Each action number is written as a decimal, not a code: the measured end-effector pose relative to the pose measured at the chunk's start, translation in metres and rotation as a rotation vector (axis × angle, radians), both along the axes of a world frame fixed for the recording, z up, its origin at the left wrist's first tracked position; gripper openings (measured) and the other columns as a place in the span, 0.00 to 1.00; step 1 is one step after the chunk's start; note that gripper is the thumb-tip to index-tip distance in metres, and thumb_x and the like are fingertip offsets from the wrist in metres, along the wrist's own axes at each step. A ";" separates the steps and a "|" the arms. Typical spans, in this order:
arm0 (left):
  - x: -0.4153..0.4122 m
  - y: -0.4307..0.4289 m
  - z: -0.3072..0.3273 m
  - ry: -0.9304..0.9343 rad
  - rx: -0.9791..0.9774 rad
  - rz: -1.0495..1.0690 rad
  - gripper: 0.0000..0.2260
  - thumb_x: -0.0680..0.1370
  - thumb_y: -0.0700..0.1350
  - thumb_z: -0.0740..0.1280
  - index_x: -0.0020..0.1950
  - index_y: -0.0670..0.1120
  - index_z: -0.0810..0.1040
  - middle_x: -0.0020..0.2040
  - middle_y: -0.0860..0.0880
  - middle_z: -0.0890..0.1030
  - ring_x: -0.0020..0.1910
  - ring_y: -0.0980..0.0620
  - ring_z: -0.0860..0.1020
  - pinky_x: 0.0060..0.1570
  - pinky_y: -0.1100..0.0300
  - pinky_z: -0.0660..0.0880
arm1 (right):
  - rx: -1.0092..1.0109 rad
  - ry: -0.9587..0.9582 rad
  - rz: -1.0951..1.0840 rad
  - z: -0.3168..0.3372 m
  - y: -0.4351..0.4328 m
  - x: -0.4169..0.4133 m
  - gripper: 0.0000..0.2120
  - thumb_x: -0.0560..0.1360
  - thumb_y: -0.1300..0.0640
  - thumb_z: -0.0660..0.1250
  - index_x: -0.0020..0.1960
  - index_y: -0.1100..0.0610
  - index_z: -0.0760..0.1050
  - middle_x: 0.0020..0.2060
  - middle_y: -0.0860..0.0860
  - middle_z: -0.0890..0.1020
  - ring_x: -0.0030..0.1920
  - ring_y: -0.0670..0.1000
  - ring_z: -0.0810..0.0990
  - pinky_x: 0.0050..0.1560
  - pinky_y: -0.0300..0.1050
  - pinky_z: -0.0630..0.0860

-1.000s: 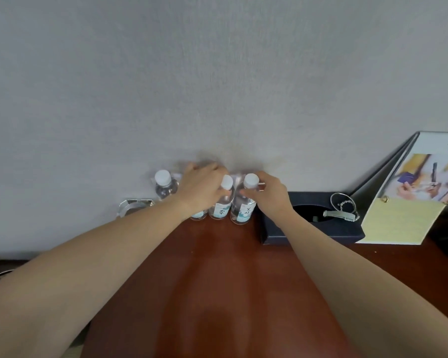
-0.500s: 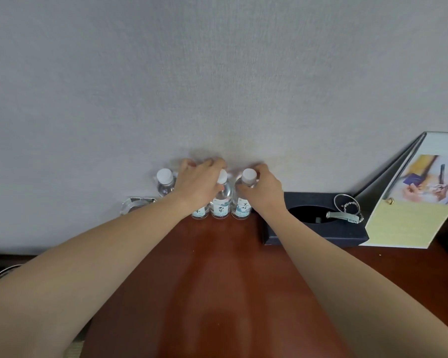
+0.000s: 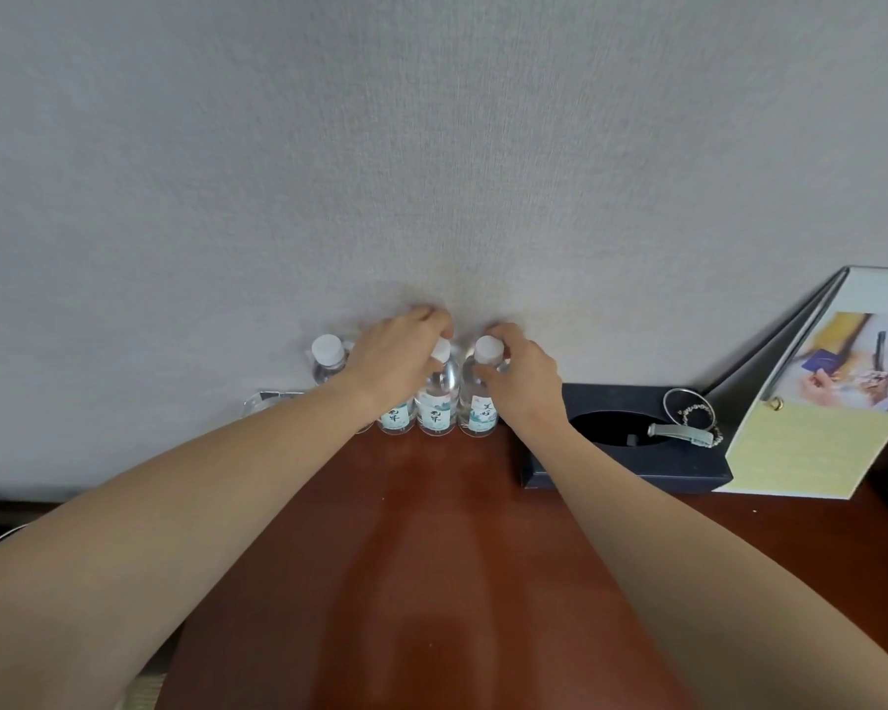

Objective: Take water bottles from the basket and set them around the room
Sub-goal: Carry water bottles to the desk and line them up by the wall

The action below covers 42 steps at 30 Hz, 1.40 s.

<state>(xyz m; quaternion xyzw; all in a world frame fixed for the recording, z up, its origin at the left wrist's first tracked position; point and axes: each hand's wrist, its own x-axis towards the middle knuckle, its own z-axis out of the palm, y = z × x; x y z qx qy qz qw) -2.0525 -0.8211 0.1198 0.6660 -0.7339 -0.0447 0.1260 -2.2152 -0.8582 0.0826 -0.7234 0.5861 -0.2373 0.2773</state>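
left hand (image 3: pixel 396 363) grip: curled over middle bottles (image 3: pixel 434 415) | right hand (image 3: pixel 526 384) grip: pinching rightmost bottle (image 3: pixel 482 418) neck | on tabletop (image 3: pixel 431 556), centre frame

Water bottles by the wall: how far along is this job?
Four bottles already stand in a row on the table against the wall. The left hand grips the second bottle from left; the right hand pinches the rightmost bottle, both not yet released. The basket is out of view, so what remains is unclear.
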 end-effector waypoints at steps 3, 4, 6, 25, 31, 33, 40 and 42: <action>0.001 -0.001 0.000 -0.013 -0.007 -0.011 0.15 0.75 0.44 0.71 0.60 0.48 0.72 0.60 0.50 0.76 0.51 0.44 0.78 0.41 0.57 0.66 | -0.001 -0.002 -0.006 0.000 0.001 0.001 0.13 0.73 0.54 0.68 0.57 0.50 0.71 0.48 0.53 0.79 0.47 0.56 0.77 0.42 0.44 0.68; 0.002 -0.001 0.000 -0.029 -0.002 -0.027 0.17 0.75 0.45 0.71 0.61 0.48 0.72 0.62 0.50 0.76 0.52 0.44 0.78 0.42 0.57 0.68 | -0.004 0.002 -0.007 0.001 0.002 0.000 0.14 0.73 0.53 0.68 0.57 0.49 0.71 0.49 0.53 0.79 0.47 0.56 0.77 0.42 0.45 0.69; 0.010 0.001 0.001 -0.080 0.012 -0.065 0.21 0.74 0.50 0.72 0.64 0.47 0.71 0.63 0.48 0.76 0.55 0.45 0.77 0.47 0.55 0.70 | -0.016 0.027 -0.021 0.003 0.003 -0.002 0.16 0.73 0.51 0.69 0.58 0.48 0.69 0.50 0.52 0.78 0.47 0.55 0.77 0.40 0.46 0.70; 0.050 0.016 -0.001 -0.530 0.027 0.034 0.17 0.76 0.38 0.63 0.65 0.44 0.69 0.53 0.48 0.81 0.51 0.45 0.80 0.52 0.55 0.68 | 0.008 -0.017 -0.005 0.010 0.003 -0.003 0.17 0.74 0.55 0.70 0.61 0.50 0.71 0.51 0.53 0.78 0.49 0.54 0.77 0.46 0.44 0.70; 0.046 0.017 0.002 -0.394 0.038 0.054 0.17 0.77 0.51 0.67 0.61 0.45 0.70 0.52 0.46 0.81 0.49 0.44 0.80 0.48 0.55 0.68 | 0.017 -0.005 -0.007 0.017 0.005 -0.002 0.18 0.75 0.57 0.67 0.63 0.50 0.71 0.53 0.53 0.79 0.47 0.53 0.75 0.45 0.43 0.67; 0.044 0.015 0.003 -0.404 0.036 0.070 0.15 0.78 0.47 0.67 0.61 0.44 0.70 0.51 0.46 0.81 0.47 0.42 0.80 0.43 0.56 0.66 | 0.035 -0.005 0.003 0.020 0.005 -0.002 0.17 0.74 0.58 0.66 0.63 0.51 0.72 0.53 0.54 0.79 0.47 0.52 0.74 0.45 0.42 0.66; 0.043 0.014 0.002 -0.421 0.060 0.100 0.15 0.79 0.42 0.65 0.65 0.45 0.67 0.54 0.45 0.79 0.48 0.40 0.80 0.40 0.54 0.72 | 0.076 -0.030 0.022 0.022 0.004 -0.004 0.16 0.74 0.59 0.67 0.61 0.52 0.72 0.52 0.54 0.79 0.47 0.53 0.75 0.43 0.42 0.66; 0.044 0.014 0.002 -0.432 0.066 0.107 0.15 0.80 0.43 0.64 0.66 0.46 0.67 0.54 0.46 0.79 0.49 0.41 0.80 0.42 0.53 0.74 | 0.070 -0.031 0.026 0.022 0.003 -0.003 0.17 0.73 0.59 0.67 0.61 0.52 0.72 0.52 0.54 0.80 0.46 0.53 0.75 0.41 0.42 0.66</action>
